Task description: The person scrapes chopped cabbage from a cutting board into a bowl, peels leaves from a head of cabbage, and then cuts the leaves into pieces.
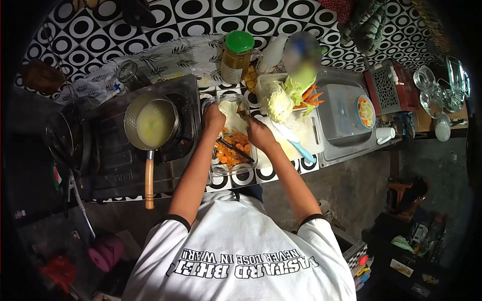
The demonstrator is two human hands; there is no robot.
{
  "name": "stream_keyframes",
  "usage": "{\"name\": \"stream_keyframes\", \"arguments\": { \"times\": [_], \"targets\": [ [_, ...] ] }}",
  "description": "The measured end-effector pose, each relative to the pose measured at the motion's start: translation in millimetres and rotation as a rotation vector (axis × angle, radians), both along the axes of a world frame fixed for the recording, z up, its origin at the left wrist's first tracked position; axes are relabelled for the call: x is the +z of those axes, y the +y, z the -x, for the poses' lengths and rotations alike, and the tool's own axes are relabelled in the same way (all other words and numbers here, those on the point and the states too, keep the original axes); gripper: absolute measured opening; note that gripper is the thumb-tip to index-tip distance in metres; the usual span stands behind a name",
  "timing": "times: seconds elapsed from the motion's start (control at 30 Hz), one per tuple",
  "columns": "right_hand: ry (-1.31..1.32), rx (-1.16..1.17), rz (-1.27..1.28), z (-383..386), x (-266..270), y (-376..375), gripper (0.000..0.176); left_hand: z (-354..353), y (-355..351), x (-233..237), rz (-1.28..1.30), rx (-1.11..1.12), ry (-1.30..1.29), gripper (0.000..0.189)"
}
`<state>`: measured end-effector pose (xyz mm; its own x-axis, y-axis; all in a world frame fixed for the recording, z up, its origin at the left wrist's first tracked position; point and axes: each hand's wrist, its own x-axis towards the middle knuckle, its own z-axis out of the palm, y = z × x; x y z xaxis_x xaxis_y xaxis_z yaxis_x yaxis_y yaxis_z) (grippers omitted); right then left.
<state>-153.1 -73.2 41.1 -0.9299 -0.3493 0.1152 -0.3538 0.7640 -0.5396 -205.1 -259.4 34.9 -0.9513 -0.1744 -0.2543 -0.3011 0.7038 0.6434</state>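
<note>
The glass dish (217,171) sits at the centre of the frame on the black-and-white patterned counter (281,22). It holds orange carrot pieces (230,153) in its lower half and a pale cabbage leaf (232,114) in its upper half, with a dark utensil (237,150) lying slantwise across the carrots. The left hand (213,119) is curled at the dish's upper left edge and the right hand (259,134) is curled at its right side. Both show only their backs, so I cannot tell whether the fingers grip the leaf, the rim or nothing. Just left of the dish a saucepan (154,123) of pale liquid stands on the stove (120,165), its wooden handle (149,183) pointing toward the lower edge of the frame. That handle sticks out past the stove's front, so I judge that an elbow could catch it and tip the pan. Just right of the dish a blue-handled knife (295,140) lies on the cutting board (306,128) beside the right forearm, so a sideways sweep could meet the blade or knock it off. The dish also sits near the counter's front, where a push could slide it over. Above the board are a cabbage (277,103) and whole carrots (312,95). A green-lidded jar (237,54) stands above the dish. One item beside the jar is blurred, and the frame's dark corners hide what lies there.
</note>
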Motion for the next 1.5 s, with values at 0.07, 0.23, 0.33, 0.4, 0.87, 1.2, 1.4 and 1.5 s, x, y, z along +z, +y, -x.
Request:
{"name": "stream_keyframes", "arguments": {
  "times": [0.07,0.23,0.33,0.4,0.87,1.2,1.4,1.5],
  "targets": [
    [-0.076,0.009,0.071,-0.9,0.6,-1.7,0.038,-0.2,0.2,3.0,-0.042,0.053,0.118,0.035],
    [-0.169,-0.093,0.266,3.8,-22.5,1.5,0.044,-1.6,4.0,36.7,-0.028,0.139,0.350,0.028],
    [-0.175,-0.084,0.196,8.5,-18.0,-2.5,0.044,-0.1,-3.1,49.2,-0.060,0.112,0.492,0.030],
    [-0.207,-0.053,0.168,14.3,-5.6,-8.2,0.041,-4.4,-1.2,71.6,-0.112,0.134,0.596,0.031],
    [-0.316,0.158,-0.164,68.9,-26.3,-49.1,0.043,-25.0,-11.8,51.6,-0.140,0.170,0.590,0.035],
    [-0.339,0.086,-0.038,69.1,-44.7,-55.9,0.025,-22.1,-17.9,35.2,-0.086,0.145,0.532,0.034],
    [-0.320,-0.006,0.304,61.9,-56.8,-53.4,0.029,-16.3,-14.3,34.9,-0.103,0.130,0.526,0.029],
    [-0.362,-0.113,0.295,60.8,-40.2,-61.1,0.037,-15.1,-16.1,37.5,-0.125,0.113,0.500,0.030]
  ]
}}
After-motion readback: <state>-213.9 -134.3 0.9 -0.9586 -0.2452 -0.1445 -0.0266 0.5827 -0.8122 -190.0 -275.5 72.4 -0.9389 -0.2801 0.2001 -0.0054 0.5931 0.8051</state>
